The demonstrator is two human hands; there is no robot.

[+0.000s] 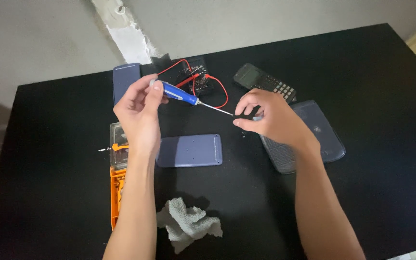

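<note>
Head-camera view of a disassembly in progress. The left hand [139, 110] grips the blue-handled precision screwdriver [181, 94] by its handle, shaft pointing right and held above the table, while the right hand [270, 119] pinches its fingertips at the metal tip, apparently on a tiny part too small to make out. Judging from the layout, the opening work looks largely done: a flat blue-grey plastic cover panel [190, 150] lies detached below the screwdriver, a second blue-grey panel [125, 79] rests at the far left, and a dark module trailing red wires [196, 77] sits exposed behind the hands. A black keypad calculator [265, 82] lies to the right, seemingly whole, and a grey ribbed case shell [314, 137] lies beneath the right wrist; reassembly, if intended, appears not yet begun. An orange bit-holder case with a clear lid [117, 179] and a crumpled grey cloth [188, 222] lie near the front edge. The surface is a matte black table [371, 72], set against a pale plastered wall [39, 38] with a rough patched strip.
</note>
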